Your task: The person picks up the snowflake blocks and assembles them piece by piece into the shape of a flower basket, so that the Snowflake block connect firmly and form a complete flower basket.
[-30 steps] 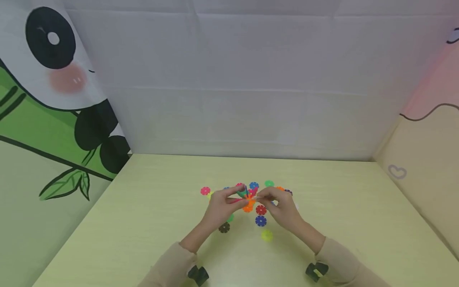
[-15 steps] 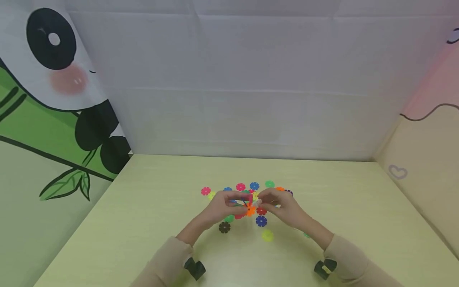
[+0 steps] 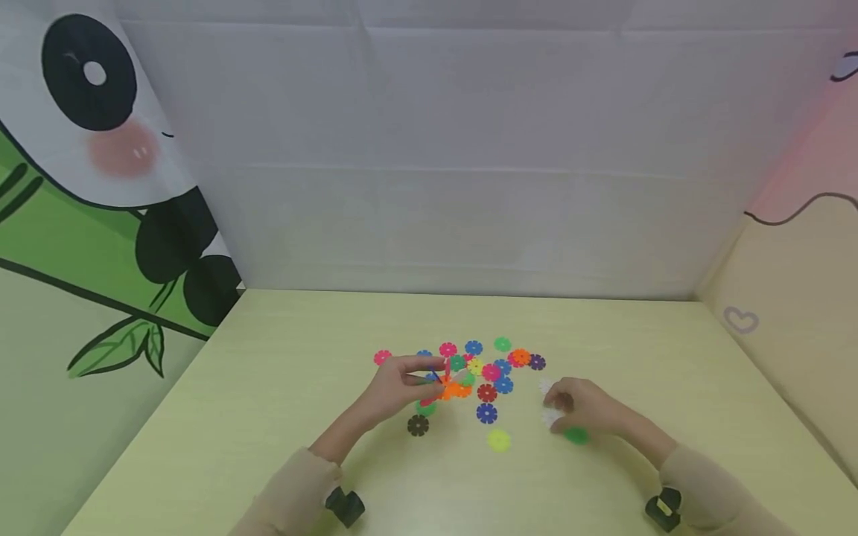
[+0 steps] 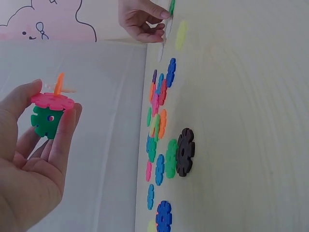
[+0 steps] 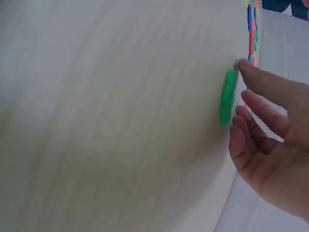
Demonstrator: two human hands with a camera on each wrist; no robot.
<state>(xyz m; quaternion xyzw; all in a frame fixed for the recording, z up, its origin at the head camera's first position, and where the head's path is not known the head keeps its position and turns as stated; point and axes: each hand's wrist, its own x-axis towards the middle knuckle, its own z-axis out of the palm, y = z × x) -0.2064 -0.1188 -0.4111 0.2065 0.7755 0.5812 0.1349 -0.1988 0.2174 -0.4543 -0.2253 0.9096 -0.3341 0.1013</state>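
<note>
My left hand (image 3: 395, 387) pinches a cluster of joined plastic snowflake discs off the table. In the left wrist view, thumb and fingers hold its pink disc (image 4: 53, 101), a green disc (image 4: 47, 123) slots in below, and an orange disc (image 4: 59, 83) stands on top beside a clear one. At the right, my right hand (image 3: 586, 406) is low over the table, with thumb and index finger spread at a white snowflake disc (image 3: 551, 417). Its other fingers curl loosely. A green disc (image 5: 227, 99) lies beside that hand, near its fingertips.
Loose snowflake discs of many colours are scattered mid-table, among them a dark red disc (image 3: 487, 392), a blue disc (image 3: 486, 413), a yellow disc (image 3: 499, 441) and a black disc (image 3: 418, 425). A white cloth wall (image 3: 429, 186) rises behind the table (image 3: 302, 327).
My right hand has left the cluster and moved right and down to the white discs. My left hand has shifted slightly left, still holding the cluster.
</note>
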